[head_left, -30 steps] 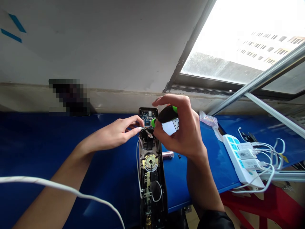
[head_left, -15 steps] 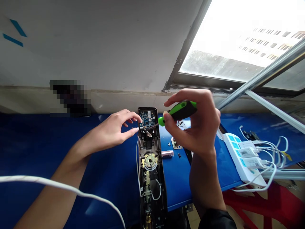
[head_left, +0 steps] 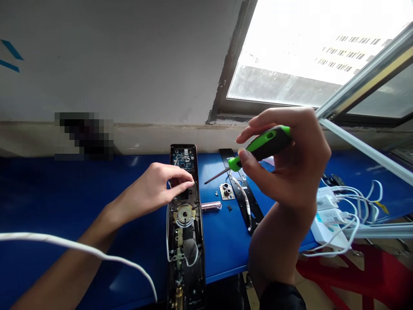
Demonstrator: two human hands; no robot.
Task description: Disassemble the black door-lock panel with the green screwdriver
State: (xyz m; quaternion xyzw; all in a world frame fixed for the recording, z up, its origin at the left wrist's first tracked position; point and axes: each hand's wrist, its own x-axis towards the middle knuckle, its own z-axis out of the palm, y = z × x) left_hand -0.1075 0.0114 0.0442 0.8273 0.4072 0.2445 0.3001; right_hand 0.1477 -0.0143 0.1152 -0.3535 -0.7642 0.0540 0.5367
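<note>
My right hand (head_left: 287, 163) grips a green and black screwdriver (head_left: 263, 146), raised to the right of a long, dark, open electronic lock housing (head_left: 200, 241). Its shaft slants down to the left, with the tip over the blue table, apart from the housing. Above the housing's upper part is my left hand (head_left: 164, 183), thumb and fingertips pinched together; whatever they hold is too small to make out. Inside the housing lie a blue circuit board (head_left: 182, 159) at the far end, a round metal disc (head_left: 185, 214) and a thin white wire (head_left: 194, 254).
Right of the housing, a perforated black plate (head_left: 258, 211), a small square part (head_left: 227, 192), dark screws (head_left: 229, 208) and a pinkish tube (head_left: 211, 206) lie on the blue table (head_left: 222, 254). A power strip (head_left: 329, 234) with plugs stands farther right. A white cable (head_left: 80, 249) crosses the left foreground.
My right hand has drawn the screwdriver away from the housing, to the right. My left hand's fingers have closed into a pinch and moved nearer along the housing. The camera view has shifted right.
</note>
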